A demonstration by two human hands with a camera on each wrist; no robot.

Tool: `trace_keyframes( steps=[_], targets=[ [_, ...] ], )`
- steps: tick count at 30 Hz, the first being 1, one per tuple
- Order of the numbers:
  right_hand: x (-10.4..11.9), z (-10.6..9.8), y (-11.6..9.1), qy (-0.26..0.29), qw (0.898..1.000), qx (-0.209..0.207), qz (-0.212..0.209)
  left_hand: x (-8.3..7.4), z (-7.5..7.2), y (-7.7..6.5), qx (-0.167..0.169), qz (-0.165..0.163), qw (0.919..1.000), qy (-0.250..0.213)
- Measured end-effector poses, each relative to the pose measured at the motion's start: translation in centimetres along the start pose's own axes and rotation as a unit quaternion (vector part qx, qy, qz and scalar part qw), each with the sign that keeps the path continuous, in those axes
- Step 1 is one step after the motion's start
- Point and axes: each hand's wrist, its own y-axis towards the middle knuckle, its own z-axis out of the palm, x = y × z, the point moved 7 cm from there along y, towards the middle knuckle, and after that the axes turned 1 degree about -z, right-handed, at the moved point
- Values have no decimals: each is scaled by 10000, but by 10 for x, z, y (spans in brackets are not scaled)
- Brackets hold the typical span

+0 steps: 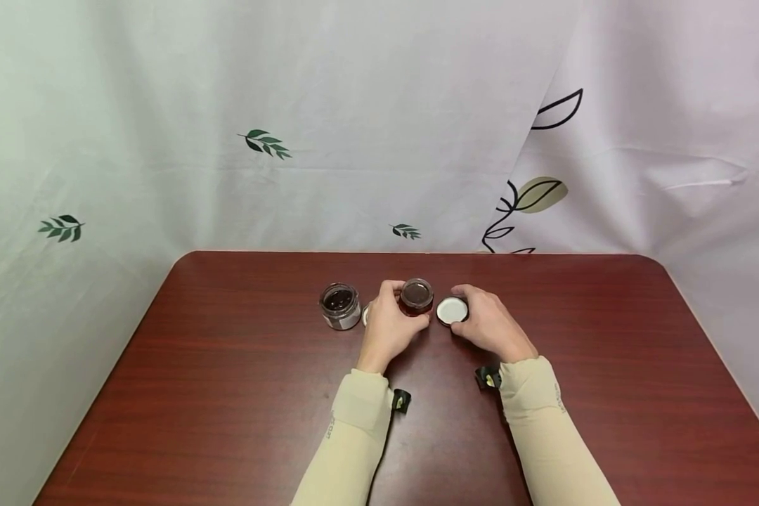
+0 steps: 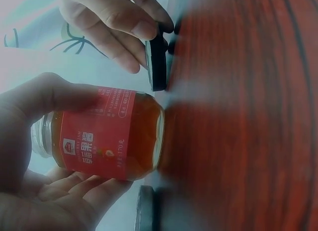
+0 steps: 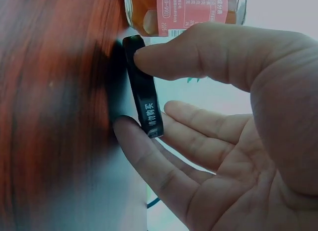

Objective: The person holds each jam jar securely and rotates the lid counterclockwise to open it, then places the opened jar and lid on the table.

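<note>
My left hand point(image 1: 388, 327) grips an open glass jam jar point(image 2: 141, 136) with amber contents and a red label. The jar is upright at the tabletop; whether its base touches the wood I cannot tell. Just to its right, my right hand point(image 1: 490, 323) pinches a black jar lid point(image 3: 142, 87) by its rim between thumb and fingers. The lid's white inside faces up in the head view, and in the right wrist view it tilts slightly, close to the table. Another lid point(image 2: 145, 208) lies left of the jam jar, mostly hidden by my left hand in the head view.
A second open glass jar point(image 1: 341, 307) with dark contents stands left of my left hand. The red-brown wooden table point(image 1: 228, 393) has its far edge a short way behind the jars. A pale curtain point(image 1: 354, 140) with leaf prints hangs behind it.
</note>
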Motion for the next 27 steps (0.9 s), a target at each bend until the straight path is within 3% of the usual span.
trace_keyframes(
  steps=[27],
  targets=[
    [1,2,0,-172,9996,-65,-227,1,0,2,17,3,10000,27]
  ],
)
